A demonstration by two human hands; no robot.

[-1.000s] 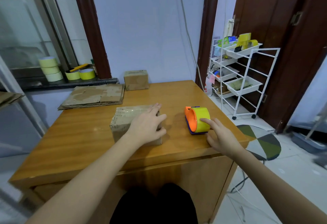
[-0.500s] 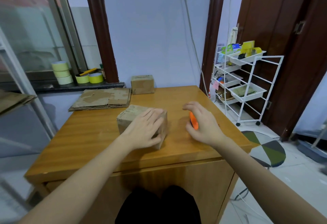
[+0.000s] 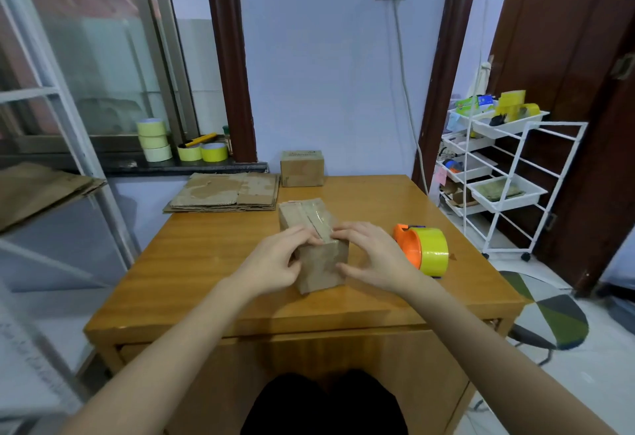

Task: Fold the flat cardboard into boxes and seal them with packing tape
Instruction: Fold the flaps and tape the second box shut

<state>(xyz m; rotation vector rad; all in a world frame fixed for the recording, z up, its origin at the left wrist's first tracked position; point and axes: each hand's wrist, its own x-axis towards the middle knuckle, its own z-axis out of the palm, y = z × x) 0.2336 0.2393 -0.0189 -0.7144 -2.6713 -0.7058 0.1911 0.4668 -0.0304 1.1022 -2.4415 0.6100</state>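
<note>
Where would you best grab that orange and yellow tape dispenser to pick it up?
Probably around the yellow roll of the tape dispenser, coming from above. It stands on edge on the table, its curved top exposed, with free space on both sides. The right hand is closest.

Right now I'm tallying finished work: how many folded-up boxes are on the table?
2. One box sits mid-table, gripped by the left hand and right hand; another box stands at the table's far edge by the wall.
</note>
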